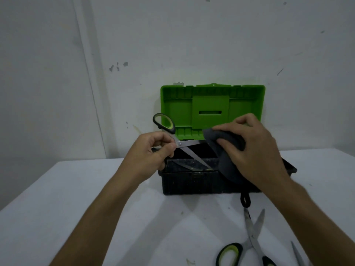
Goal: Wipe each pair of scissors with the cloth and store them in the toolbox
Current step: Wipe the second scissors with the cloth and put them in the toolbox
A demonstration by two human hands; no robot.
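Observation:
My left hand (153, 150) holds a pair of scissors (184, 145) by its black-and-green handles, blades spread apart above the toolbox. My right hand (253, 148) grips a dark grey cloth (228, 150) wrapped over the tip of the upper blade. The toolbox (196, 183) is black with a green lid (211, 110) standing up against the wall. A second pair of scissors (251, 240) lies with its blades apart on the table at the lower right.
A blade tip of a third pair of scissors (297, 254) shows at the bottom right edge. A black loop (245, 200) hangs in front of the toolbox. The white table (96, 198) meets a scuffed white wall behind.

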